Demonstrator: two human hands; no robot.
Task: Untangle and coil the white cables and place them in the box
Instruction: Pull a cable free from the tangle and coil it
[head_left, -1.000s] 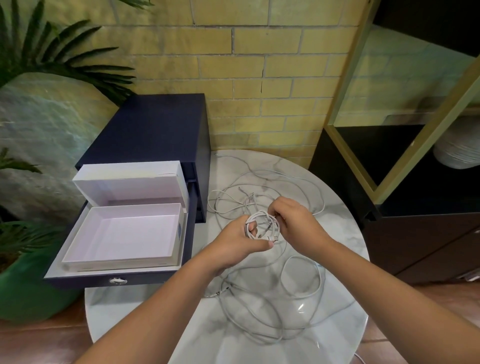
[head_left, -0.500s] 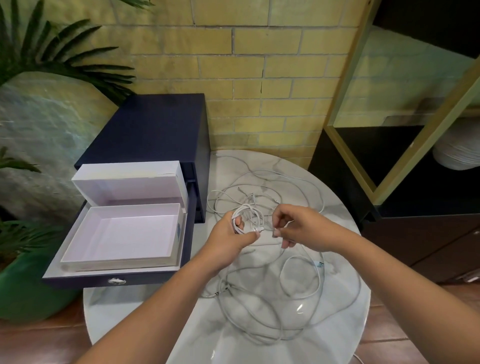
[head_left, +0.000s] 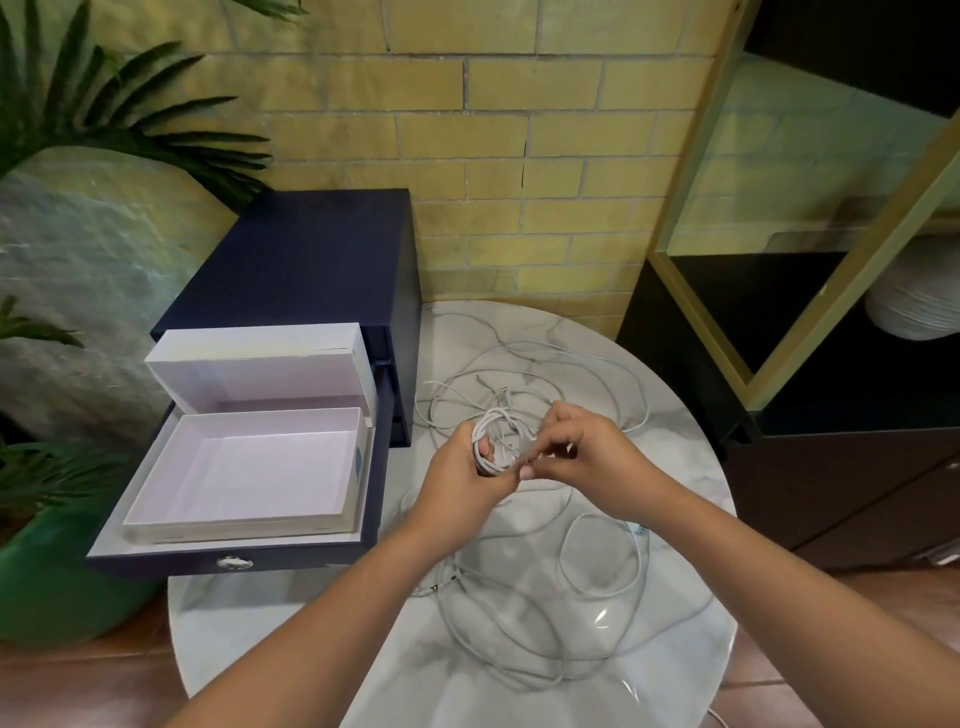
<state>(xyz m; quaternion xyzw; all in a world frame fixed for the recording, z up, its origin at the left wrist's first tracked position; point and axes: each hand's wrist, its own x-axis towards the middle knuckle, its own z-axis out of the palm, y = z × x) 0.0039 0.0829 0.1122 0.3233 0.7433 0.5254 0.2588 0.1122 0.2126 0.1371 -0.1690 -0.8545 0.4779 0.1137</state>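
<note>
L hand (head_left: 462, 478) grips small coil (head_left: 496, 439) at table (head_left: 291, 623) centre; R hand (head_left: 587, 457) pinches its tail. Box (head_left: 244, 467) lies at 9 o'clock, nearer L hand. Loose cables (head_left: 561, 613) at 6.

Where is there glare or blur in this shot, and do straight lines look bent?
Head view: small glare spots on the marble table; wide-angle bending in the gold shelf frame and brick wall; the coiled cable looks slightly soft.

White cables (head_left: 524, 660), white box (head_left: 332, 514) with pale lilac interior, navy blue drawer unit (head_left: 311, 270), white marble table (head_left: 291, 623) with grey veining, yellow brick wall (head_left: 519, 130), green plant pot (head_left: 47, 587), dark green palm leaves (head_left: 130, 124).
</note>
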